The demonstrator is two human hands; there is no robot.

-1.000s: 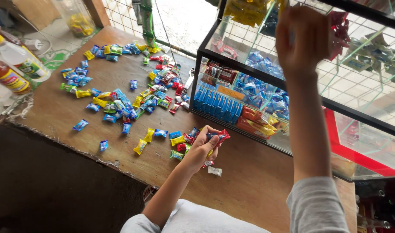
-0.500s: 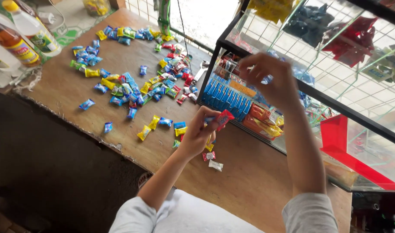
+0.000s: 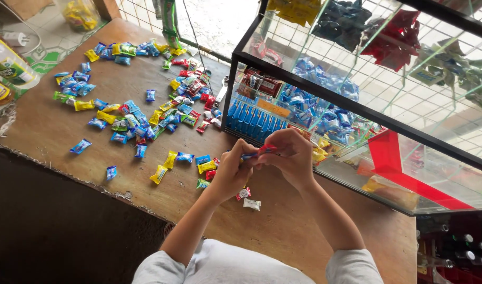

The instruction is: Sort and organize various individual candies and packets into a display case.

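Right now the biggest thing before me is one wooden bench [image 3: 57,139], and on its right side stands one glass display case [image 3: 356,113] with a black frame. Inside the case I can see a row of blue packets, a heap of blue wrapped sweets, some red packets and yellow ones; I cannot count them through the glass. Above the case hang four bunches of bagged goods: one yellow, one dark blue, one red, one green. Left of the case, wrapped candies [image 3: 146,118] lie scattered across the bench, blue, yellow, green and red, several dozen, too many to count surely. At the bench's far left edge stands one bottle [image 3: 9,68] with a green and white label.

Just in front of the case my two hands meet. My left hand [image 3: 233,171] and my right hand [image 3: 291,155] are both curled, fingertips pinched on one small red and blue candy wrapper [image 3: 259,152] held between them, above the bench. Below my hands lie two loose candies, one red [image 3: 243,193], one white [image 3: 252,204].
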